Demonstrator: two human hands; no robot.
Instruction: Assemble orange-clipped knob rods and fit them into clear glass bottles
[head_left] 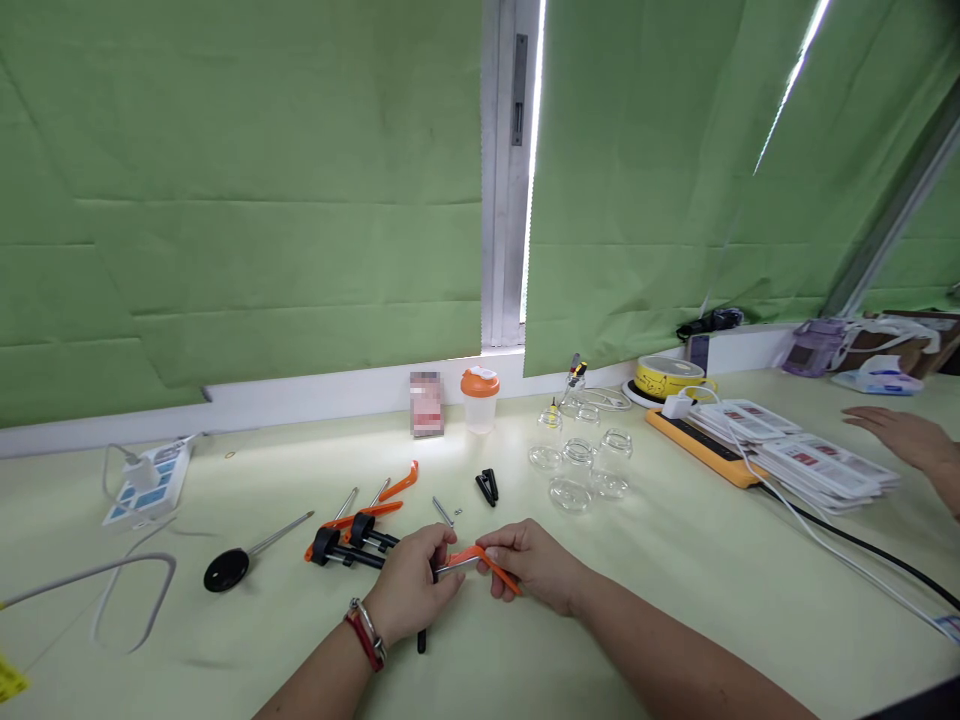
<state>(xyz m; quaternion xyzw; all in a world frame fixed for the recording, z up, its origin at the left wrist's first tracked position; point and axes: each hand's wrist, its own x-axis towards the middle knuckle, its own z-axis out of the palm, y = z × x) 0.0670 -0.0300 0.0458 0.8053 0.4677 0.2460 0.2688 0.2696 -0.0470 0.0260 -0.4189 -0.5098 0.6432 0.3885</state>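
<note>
My left hand (pixel 414 588) is closed on a black part with a thin metal rod; a black end sticks out below the hand. My right hand (pixel 531 565) pinches a bent orange piece (pixel 501 574) that meets the rod between both hands. Left of them lie two black and orange assemblies (pixel 349 548) with metal rods. An orange piece (pixel 400 483) rests behind these. Small black parts (pixel 487 487) and a metal rod (pixel 442 511) lie beyond my hands. A black round disc on a metal rod (pixel 226 571) is farther left.
Several glass jars (pixel 577 462) stand right of centre. An orange-lidded cup (pixel 480 400) and a small box (pixel 427 405) stand by the wall. Paper stacks (pixel 817 470), an orange power strip (pixel 705 448) and cables lie right. Another person's hand (pixel 904 437) is at far right. A white power strip (pixel 154 482) is left.
</note>
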